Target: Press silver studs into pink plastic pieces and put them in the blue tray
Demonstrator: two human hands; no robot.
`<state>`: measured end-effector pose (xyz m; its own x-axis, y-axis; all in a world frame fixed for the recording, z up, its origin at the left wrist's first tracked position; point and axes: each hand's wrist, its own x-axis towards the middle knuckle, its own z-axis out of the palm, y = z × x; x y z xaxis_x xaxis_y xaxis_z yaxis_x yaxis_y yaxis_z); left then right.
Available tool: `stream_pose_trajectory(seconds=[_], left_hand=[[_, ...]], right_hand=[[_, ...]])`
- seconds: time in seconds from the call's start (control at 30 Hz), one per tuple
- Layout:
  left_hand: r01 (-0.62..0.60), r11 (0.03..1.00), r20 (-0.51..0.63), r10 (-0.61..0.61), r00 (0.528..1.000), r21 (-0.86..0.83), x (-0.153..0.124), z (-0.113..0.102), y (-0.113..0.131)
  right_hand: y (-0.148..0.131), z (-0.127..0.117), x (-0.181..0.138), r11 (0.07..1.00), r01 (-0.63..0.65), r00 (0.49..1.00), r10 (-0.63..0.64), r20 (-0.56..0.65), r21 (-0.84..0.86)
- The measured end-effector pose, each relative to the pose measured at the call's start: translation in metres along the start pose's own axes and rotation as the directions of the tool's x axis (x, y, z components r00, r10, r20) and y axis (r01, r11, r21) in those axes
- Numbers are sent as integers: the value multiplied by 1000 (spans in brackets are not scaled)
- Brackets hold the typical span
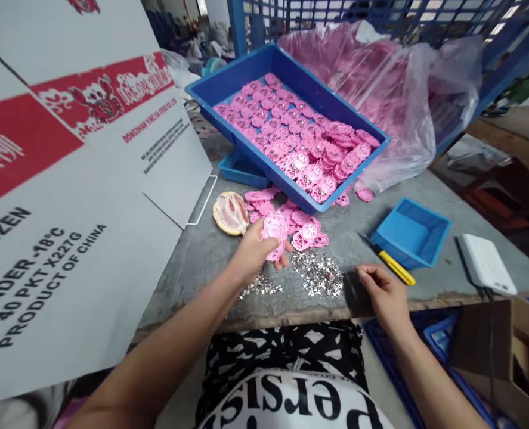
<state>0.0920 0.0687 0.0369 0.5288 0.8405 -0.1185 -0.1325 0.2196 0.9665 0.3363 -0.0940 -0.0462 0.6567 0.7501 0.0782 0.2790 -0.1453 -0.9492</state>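
In my left hand (250, 250) is a pink plastic piece (275, 233), oval with a scalloped edge, gripped with the thumb on its face. Under and behind it lies a loose heap of similar pink pieces (306, 233). My right hand (383, 292) hovers by the table's front edge, thumb and fingertips pinched together; anything between them is too small to make out. Left of it is a pile of small shiny silver bits (318, 274), and a smaller silver pile (262, 286) sits below my left hand. A large blue tray (291, 189) holds many pink pieces, some with silver bits on them.
A cut pomelo-like fruit (230, 213) sits beside the heap. A yellow-handled knife (396, 267) leans by a small blue bin (411, 232); a white power bank (488, 262) lies farther right. A big white carton (89, 238) walls off the left. Behind stands a plastic bag (407, 107) of pink pieces.
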Motion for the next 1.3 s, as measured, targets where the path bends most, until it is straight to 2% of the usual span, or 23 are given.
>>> stream_pose_trajectory(seconds=[0.1, 0.17, 0.23, 0.3, 0.37, 0.43, 0.5, 0.6, 0.73, 0.93, 1.13, 1.3], left_hand=[[-52, 998, 54, 55, 997, -46, 48, -3, 23], [-54, 996, 39, 57, 998, -68, 85, -5, 44], [-93, 995, -31, 94, 995, 19, 124, -9, 68], [-129, 971, -94, 150, 984, 203, 161, -12, 92], [-124, 888, -160, 214, 964, 443, 196, -16, 112], [-38, 718, -236, 277, 931, 695, 227, -19, 126], [27, 624, -265, 292, 919, 781, 252, -20, 132], [68, 542, -252, 272, 929, 838, 278, -20, 132], [84, 425, -198, 233, 952, 902, 292, -20, 124], [72, 283, -143, 238, 961, 956, 291, -30, 120], [30, 222, -93, 277, 957, 975, 279, -37, 123], [-27, 199, -48, 366, 929, 980, 259, -43, 132]], right_hand=[[17, -4, 4, 995, 71, 996, -75, -43, -71], [25, -4, 6, 990, 91, 994, -96, -46, -106], [33, -3, 6, 987, 101, 993, -107, -41, -128], [40, -3, 7, 985, 107, 993, -111, -28, -135], [45, -4, 7, 985, 104, 994, -107, -19, -136], [50, -5, 7, 985, 100, 995, -103, -17, -138], [53, -6, 7, 984, 105, 994, -109, -19, -140], [55, -7, 5, 983, 121, 992, -125, -21, -140], [54, -6, 4, 980, 142, 989, -147, -24, -140], [51, -5, 4, 982, 120, 992, -125, -22, -145], [53, -6, 6, 988, 78, 996, -84, -33, -137], [50, -6, 7, 990, 70, 996, -76, -44, -121]])
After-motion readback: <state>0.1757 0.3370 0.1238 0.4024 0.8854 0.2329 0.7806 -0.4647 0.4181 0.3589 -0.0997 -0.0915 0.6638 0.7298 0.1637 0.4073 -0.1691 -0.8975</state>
